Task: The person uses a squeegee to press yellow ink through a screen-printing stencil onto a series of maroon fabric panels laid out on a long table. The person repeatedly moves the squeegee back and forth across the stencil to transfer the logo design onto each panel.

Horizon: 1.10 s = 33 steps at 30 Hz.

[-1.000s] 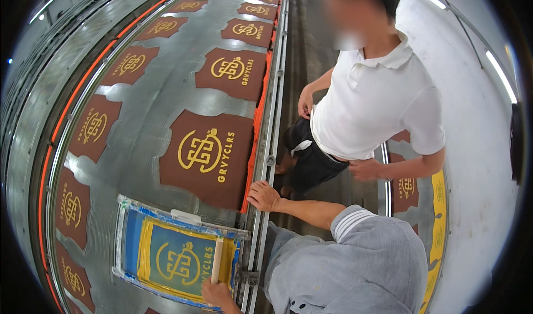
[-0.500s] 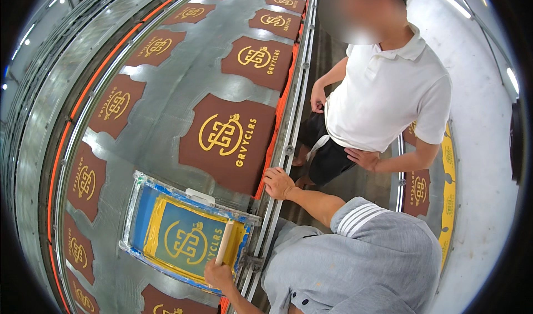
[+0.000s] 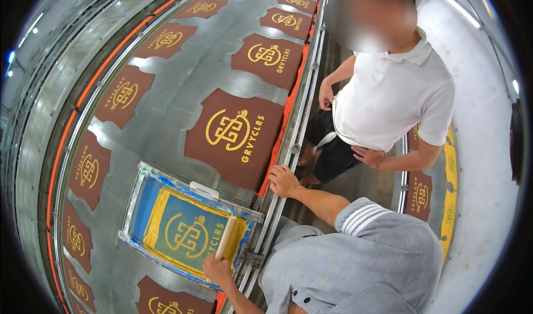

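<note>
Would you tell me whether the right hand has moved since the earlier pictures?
No. The right hand stays on the table rail, beside the near corner of the brown printed piece; only the camera view shifted.

Long grey printing table [image 3: 177, 100], pale floor [image 3: 483, 120], bright ceiling strip lights [image 3: 455, 6].

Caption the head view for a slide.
Left hand holds a wooden squeegee on a blue-framed print screen; right hand rests on the table rail.
</note>
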Available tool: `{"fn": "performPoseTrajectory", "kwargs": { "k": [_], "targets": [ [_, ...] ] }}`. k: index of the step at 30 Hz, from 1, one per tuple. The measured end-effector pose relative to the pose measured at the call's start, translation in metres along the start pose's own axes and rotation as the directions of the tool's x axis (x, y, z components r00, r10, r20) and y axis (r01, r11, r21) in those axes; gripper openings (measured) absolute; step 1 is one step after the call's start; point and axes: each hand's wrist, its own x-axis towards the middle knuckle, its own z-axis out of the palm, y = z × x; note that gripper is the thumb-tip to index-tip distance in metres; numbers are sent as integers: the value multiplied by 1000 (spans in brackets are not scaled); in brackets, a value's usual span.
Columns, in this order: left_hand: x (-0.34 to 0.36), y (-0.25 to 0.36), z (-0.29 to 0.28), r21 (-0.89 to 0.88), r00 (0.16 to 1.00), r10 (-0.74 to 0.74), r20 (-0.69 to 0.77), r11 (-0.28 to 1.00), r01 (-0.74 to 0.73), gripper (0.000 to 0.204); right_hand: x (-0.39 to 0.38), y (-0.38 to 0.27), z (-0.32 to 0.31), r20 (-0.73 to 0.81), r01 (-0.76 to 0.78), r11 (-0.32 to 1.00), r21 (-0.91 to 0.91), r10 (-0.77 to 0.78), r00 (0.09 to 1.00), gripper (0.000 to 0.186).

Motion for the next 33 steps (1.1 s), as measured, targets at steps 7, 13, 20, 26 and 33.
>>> {"fn": "performPoseTrajectory", "kwargs": {
  "k": [7, 13, 20, 26, 33],
  "targets": [
    [3, 9, 0, 13, 999, 20, 29, 1000, -21, 15, 3, 3, 0, -1, 13, 1000, -18, -13, 1000, 16],
    [1, 3, 1, 2, 998, 45, -47, 999, -45, 12, 1, 5, 2, -7, -4, 1000, -16, 4, 1000, 16],
    [0, -3, 0, 45, 997, 67, -32, 997, -65, 7, -1, 4, 6, 20, -22, 1000, 2, 22, 1000, 16],
    [7, -5, 15, 80, 991, 128, -49, 989, -124, 9, -4, 14, -1, -22, -7, 999, 41, 8, 1000, 21],
    [-11, -27, 12, -137, 999, -8, -46, 991, 2, 13, 97, -137, -50, 213, -321, 661, 678, 242, 947, 43]
  ]
}}
